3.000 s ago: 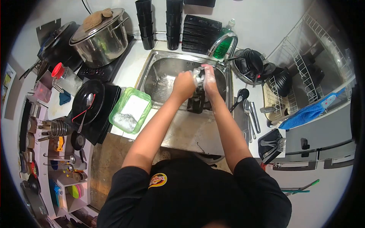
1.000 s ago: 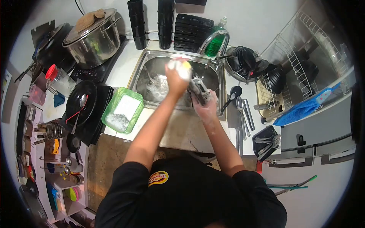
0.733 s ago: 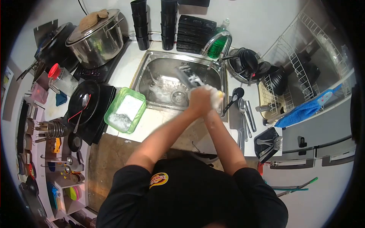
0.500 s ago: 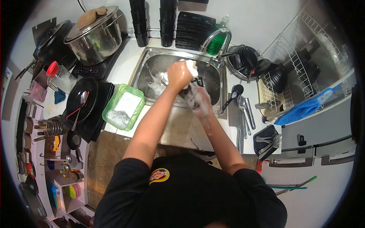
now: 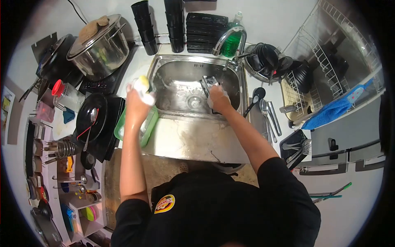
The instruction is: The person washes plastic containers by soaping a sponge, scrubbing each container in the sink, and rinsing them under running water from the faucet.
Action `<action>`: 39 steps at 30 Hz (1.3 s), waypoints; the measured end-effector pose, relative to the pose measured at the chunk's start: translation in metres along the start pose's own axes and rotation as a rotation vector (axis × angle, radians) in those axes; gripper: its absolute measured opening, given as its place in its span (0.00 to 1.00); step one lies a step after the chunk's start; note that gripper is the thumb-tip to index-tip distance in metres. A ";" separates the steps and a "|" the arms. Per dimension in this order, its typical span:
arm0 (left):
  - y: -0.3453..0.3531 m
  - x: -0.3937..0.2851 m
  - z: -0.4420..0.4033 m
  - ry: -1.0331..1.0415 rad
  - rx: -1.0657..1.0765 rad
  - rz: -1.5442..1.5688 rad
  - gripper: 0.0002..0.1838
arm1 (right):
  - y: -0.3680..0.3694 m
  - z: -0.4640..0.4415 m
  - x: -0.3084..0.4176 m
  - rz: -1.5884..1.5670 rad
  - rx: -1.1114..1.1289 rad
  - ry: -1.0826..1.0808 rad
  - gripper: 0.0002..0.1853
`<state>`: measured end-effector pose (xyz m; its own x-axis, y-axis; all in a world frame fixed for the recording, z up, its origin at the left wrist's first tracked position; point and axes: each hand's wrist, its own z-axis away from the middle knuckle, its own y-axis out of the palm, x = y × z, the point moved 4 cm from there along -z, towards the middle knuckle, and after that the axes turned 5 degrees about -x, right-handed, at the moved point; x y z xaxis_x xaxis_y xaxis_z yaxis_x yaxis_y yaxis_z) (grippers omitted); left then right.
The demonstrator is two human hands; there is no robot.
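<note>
My left hand (image 5: 138, 103) is closed around a foamy sponge (image 5: 144, 81) with a yellow side, above the green plastic tub (image 5: 153, 128) left of the sink. Part of the tub and its white contents is hidden under the hand and forearm. My right hand (image 5: 219, 99) grips a black, soapy object (image 5: 210, 81) over the right half of the steel sink (image 5: 173, 68). Its exact kind cannot be made out. Suds and water lie on the sink floor around the drain.
The faucet (image 5: 226, 39) and a green soap bottle (image 5: 232, 43) stand behind the sink. Black pans (image 5: 92, 115) and a large steel pot (image 5: 101, 53) are at left. At right are utensils (image 5: 271, 117), stacked dark dishes (image 5: 263, 57) and a wire rack (image 5: 317, 53).
My hands have moved apart. The left, with the sponge, has swung left from the sink to over the green tub; the right stays over the sink, now showing the black object.
</note>
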<state>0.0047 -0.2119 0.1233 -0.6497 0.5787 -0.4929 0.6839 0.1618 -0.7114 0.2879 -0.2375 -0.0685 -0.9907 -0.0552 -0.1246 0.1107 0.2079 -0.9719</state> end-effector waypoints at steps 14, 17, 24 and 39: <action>0.009 0.048 0.059 -0.186 0.104 -0.027 0.22 | 0.027 -0.021 -0.005 -0.240 0.333 0.672 0.45; 0.009 0.056 0.062 -0.272 0.152 0.048 0.18 | 0.032 -0.017 -0.014 -0.259 0.261 0.784 0.47; 0.004 0.047 0.048 -0.164 0.222 -0.267 0.17 | 0.042 -0.018 -0.022 -0.265 0.353 0.837 0.52; 0.209 -0.087 -0.306 0.635 0.270 -0.492 0.35 | -0.036 0.015 -0.006 -0.698 -0.272 0.585 0.56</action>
<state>0.3060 0.0163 0.1704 -0.4876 0.8446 0.2211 0.2170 0.3626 -0.9064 0.2912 -0.2594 -0.0357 -0.7169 0.2294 0.6584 -0.4709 0.5370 -0.6999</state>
